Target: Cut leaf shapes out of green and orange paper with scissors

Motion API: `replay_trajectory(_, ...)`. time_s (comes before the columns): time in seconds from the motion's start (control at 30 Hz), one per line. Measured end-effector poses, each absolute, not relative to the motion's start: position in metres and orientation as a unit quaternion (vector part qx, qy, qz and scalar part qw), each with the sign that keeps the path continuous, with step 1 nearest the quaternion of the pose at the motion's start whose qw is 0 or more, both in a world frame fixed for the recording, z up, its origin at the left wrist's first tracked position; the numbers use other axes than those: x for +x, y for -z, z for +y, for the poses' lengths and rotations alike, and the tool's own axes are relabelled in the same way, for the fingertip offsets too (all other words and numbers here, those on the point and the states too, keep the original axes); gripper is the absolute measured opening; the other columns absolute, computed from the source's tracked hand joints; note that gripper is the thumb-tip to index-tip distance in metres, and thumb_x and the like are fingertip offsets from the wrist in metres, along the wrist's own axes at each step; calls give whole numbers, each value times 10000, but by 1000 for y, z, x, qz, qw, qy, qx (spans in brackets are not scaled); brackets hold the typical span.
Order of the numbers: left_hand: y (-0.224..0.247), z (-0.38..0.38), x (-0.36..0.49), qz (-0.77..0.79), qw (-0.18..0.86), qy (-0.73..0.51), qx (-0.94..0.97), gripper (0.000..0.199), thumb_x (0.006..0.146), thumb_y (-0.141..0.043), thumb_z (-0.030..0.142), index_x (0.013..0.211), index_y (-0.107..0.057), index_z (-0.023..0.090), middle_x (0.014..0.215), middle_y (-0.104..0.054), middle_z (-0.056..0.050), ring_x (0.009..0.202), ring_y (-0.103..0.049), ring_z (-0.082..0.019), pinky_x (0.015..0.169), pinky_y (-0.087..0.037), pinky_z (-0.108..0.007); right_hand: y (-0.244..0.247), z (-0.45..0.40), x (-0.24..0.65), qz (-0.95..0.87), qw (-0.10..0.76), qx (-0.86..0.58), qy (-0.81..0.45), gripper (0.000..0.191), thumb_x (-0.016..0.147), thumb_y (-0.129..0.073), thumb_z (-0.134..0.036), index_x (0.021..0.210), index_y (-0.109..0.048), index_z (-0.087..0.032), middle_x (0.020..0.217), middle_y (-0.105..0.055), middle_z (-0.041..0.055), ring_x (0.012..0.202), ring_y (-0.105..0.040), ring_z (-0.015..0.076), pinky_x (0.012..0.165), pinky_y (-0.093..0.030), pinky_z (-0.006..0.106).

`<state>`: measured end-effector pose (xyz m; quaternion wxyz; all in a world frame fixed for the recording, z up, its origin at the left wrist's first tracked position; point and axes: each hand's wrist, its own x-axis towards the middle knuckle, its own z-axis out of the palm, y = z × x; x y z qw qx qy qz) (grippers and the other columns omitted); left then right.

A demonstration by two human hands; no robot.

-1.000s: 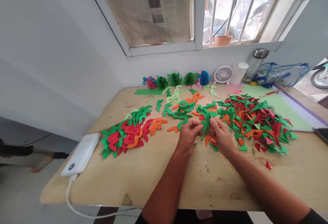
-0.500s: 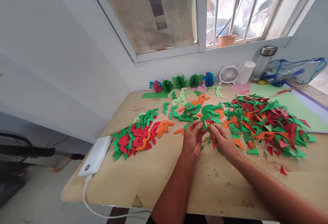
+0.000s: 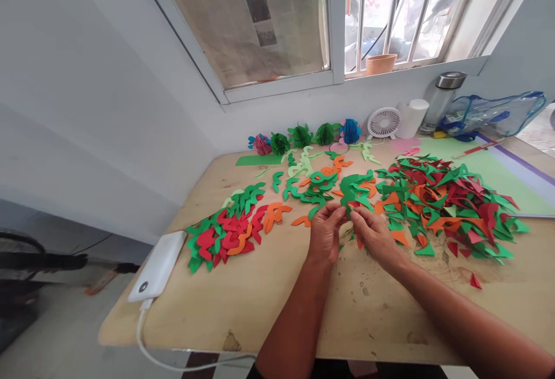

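Over the middle of the table, my left hand (image 3: 326,230) and my right hand (image 3: 372,233) meet with fingertips pinched close together. Between them they grip a curvy green paper cutout (image 3: 349,189), which stands up above the fingers. Its lower end is hidden by my fingertips. Green and orange wavy cutouts (image 3: 319,187) lie just beyond my left hand. To the right of my right hand spreads a big heap of green, red and orange paper scraps (image 3: 451,205). Farther left is a pile of red and green wavy cutouts (image 3: 232,225).
A white power bank (image 3: 156,266) with a cable lies at the table's left edge. Along the wall stand honeycomb paper figures (image 3: 300,135), a small white fan (image 3: 384,122), a glass bottle (image 3: 442,104) and a clear blue-edged pouch (image 3: 494,114). One red scrap (image 3: 475,280) lies front right.
My fingertips have drawn closer together on the green paper cutout, covering the small gap between them. The view has shifted slightly; the piles look the same.
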<state>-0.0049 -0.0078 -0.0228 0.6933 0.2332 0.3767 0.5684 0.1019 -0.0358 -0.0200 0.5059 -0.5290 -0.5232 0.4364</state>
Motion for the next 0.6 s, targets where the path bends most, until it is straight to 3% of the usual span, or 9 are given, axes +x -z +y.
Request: replay_trajectory(0.6, 23, -9, -3, 360, 711, -562, 222, 222, 542, -834, 221, 657, -655, 158, 677, -669, 11, 682, -627, -106, 744, -489, -257, 25, -34, 102, -524, 506, -535, -428, 407, 876, -494, -542, 645, -496, -208, 519, -337, -54, 475, -283, 111, 442, -207, 262)
